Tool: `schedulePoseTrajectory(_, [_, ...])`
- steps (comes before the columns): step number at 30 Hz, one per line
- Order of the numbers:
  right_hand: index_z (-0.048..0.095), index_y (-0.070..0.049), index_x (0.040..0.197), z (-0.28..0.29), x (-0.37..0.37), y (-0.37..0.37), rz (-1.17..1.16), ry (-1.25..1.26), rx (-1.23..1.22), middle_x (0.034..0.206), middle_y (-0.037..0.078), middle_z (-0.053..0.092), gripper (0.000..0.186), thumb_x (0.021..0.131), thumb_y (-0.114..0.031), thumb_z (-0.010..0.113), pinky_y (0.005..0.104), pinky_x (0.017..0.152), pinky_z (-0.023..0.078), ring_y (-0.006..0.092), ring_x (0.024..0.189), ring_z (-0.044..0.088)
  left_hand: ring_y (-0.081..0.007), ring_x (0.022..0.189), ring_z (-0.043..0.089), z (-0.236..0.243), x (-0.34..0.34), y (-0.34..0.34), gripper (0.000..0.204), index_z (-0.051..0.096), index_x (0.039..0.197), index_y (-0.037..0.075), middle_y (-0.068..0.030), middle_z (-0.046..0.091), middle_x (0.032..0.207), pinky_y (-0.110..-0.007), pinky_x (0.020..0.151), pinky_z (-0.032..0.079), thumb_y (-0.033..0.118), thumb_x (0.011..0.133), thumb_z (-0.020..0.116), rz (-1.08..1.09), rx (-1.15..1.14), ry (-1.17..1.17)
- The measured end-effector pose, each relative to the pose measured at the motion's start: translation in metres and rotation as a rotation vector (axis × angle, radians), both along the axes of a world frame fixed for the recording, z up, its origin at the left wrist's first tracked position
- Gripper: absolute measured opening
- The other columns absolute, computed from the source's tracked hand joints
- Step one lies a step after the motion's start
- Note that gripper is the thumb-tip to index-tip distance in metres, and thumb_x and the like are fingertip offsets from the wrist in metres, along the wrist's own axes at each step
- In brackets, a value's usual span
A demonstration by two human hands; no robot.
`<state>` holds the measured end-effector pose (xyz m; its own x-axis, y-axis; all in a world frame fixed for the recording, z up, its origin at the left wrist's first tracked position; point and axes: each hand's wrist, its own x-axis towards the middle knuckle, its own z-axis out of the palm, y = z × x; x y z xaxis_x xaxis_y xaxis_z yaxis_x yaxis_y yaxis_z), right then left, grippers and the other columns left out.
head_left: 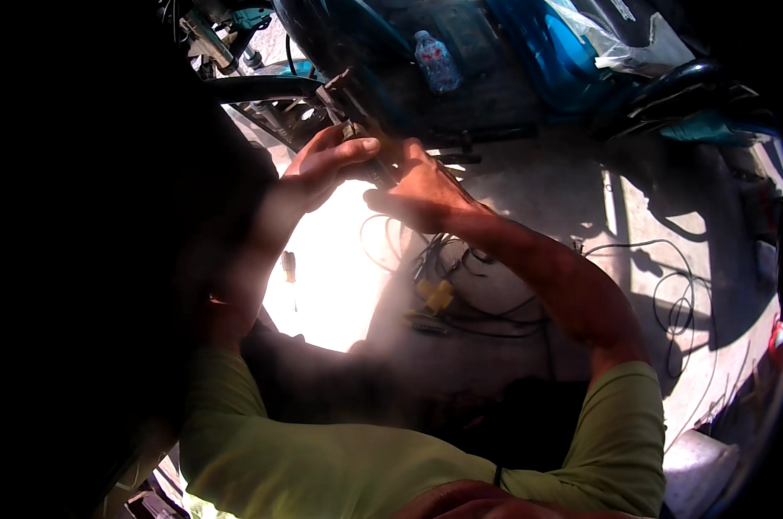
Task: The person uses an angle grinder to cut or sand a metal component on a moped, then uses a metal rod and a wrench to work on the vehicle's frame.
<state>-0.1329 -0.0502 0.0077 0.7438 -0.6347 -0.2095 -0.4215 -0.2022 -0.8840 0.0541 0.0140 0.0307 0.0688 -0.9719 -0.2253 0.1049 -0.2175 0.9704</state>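
Note:
My left hand (326, 164) is closed round a small metal fitting (353, 131) at the end of a dark bracket (335, 91) on the vehicle's frame. Its thumb lies across the fitting. Just right of it, my right hand (421, 190) is closed at a greyish piece (380, 173) between the two hands; its fingertips are hidden and I cannot make out what that piece is. Both hands are raised above the floor, close together, below the dark tube of the vehicle.
A blue vehicle body (551, 48) carries a clear plastic bottle (439, 65) and plastic sheeting (638, 48). On the concrete floor (573, 363) lie coiled cables (681, 311), a yellow connector (436, 297) and a small object (288, 266). The left side is in deep shadow.

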Motion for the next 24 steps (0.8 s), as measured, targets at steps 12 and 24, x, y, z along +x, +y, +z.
schedulePoseTrajectory(12, [0.039, 0.002, 0.143, -0.012, 0.007, -0.030, 0.083, 0.032, -0.200, 0.135, 0.024, 0.053, 0.083, 0.078, -0.039, 0.071, 0.0435, 0.104, 0.045, 0.0372, 0.127, 0.053, -0.0224, 0.093, 0.070, 0.009, -0.020, -0.006, 0.047, 0.061, 0.119, -0.005, -0.0145, 0.070, 0.103, -0.034, 0.082, 0.058, 0.035, 0.095, 0.064, -0.040, -0.081, -0.200])
schedulePoseTrajectory(24, [0.020, -0.012, 0.157, 0.009, -0.007, -0.067, 0.200, 0.226, -0.537, 0.147, 0.021, 0.045, 0.084, 0.090, -0.030, 0.066, 0.0458, 0.114, 0.036, 0.0390, 0.137, 0.043, -0.0199, 0.096, 0.069, -0.009, -0.017, -0.034, 0.044, 0.059, 0.121, 0.001, -0.0113, 0.071, 0.105, -0.031, 0.078, 0.055, 0.039, 0.098, 0.063, -0.013, -0.099, -0.177])
